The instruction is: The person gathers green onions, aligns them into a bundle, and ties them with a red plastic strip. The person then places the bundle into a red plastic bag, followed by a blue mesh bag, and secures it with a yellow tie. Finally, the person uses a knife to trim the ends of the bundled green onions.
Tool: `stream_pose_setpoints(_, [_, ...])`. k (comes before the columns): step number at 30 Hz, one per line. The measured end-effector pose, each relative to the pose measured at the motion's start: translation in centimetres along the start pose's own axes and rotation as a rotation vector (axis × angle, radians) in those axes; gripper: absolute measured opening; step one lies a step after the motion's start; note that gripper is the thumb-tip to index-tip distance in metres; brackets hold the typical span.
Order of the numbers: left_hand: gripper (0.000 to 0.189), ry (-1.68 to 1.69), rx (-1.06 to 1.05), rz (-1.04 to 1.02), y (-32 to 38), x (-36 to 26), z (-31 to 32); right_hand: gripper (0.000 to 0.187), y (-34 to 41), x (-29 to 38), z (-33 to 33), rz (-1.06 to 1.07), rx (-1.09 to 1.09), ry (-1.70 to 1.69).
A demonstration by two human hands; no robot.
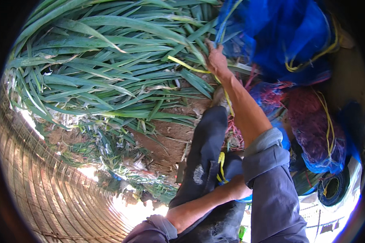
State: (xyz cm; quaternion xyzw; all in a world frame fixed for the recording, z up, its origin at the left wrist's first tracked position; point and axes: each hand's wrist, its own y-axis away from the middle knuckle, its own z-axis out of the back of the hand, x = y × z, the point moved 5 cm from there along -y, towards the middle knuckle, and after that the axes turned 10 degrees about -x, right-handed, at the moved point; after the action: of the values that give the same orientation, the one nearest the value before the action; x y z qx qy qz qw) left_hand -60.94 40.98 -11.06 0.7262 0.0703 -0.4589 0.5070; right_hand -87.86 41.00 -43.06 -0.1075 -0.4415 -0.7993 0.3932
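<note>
My right hand (pixel 217 59) reaches to the near edge of a heap of long green leaves (pixel 118 60), beside the blue mesh bag (pixel 289 33). Its fingers touch a leaf stalk and the bag's edge; whether they grip either is unclear. A yellow strap (pixel 188 64) passes by my wrist. My left hand (pixel 241 189) is low between my legs, next to blue material (pixel 245 199) with a yellow cord (pixel 221 167); its fingers are hidden behind my right sleeve.
At right lies a filled red and blue net sack (pixel 318 130) with a yellow cord, near a dark round tyre-like ring (pixel 331 188). Pinkish-red netting (pixel 234 133) is beside my knee. Leaf scraps lie on brown soil (pixel 170 130). A curved slatted wall (pixel 48 182) with wire mesh stands at left.
</note>
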Motion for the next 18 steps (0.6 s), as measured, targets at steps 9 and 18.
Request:
stream_pose_setpoints(9, [0.034, -0.279, 0.414, 0.151, -1.5, 2.7, -3.3, 0.028, 4.9, -2.5, 10.2, 0.053, -0.367, -0.072])
stream_pose_setpoints(18, [0.049, 0.338, 0.168, 0.607, 2.3, -0.1, 1.9, 0.057, 29.5, 1.5, 41.4, 0.024, -0.712, -0.469])
